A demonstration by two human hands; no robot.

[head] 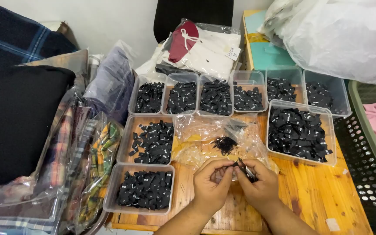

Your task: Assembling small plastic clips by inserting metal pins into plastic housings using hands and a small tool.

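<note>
Holding small black tags (pixel 245 169) in both hands, left hand (pixel 212 180) and right hand (pixel 257 185) pinched shut | tubs (pixel 146 188) mostly full | loose pile (pixel 226 144) mid-frame left.

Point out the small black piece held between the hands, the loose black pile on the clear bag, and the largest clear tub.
small black piece (pixel 245 169), head view, its middle.
loose black pile (pixel 225 144), head view, centre.
largest clear tub (pixel 302 105), head view, far rim.

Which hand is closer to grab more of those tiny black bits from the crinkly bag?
Probably the left hand. The right hand pinches a thin black piece, while the little black pile on the clear bag lies just above both.
</note>
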